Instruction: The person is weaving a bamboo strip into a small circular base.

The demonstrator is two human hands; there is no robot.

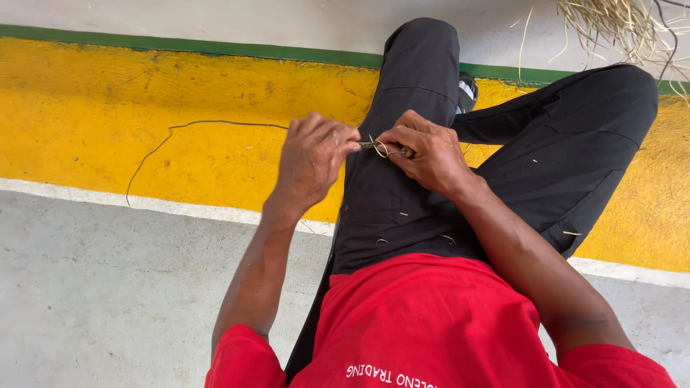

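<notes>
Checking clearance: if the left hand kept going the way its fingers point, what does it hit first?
Probably the right hand. The left hand points across the lap, both pinching the same fibre strand, with only a small gap between them. Depth is unclear.

Concrete floor (108, 302), bare grey in the near part, then a thin white line, a wide yellow painted band (144, 100), a green stripe (215, 47) and pale grey beyond. Pile of dry straw (618, 25) lies on the floor at top right. Seated person's black-trousered legs (417, 108) rest across the yellow band.
</notes>
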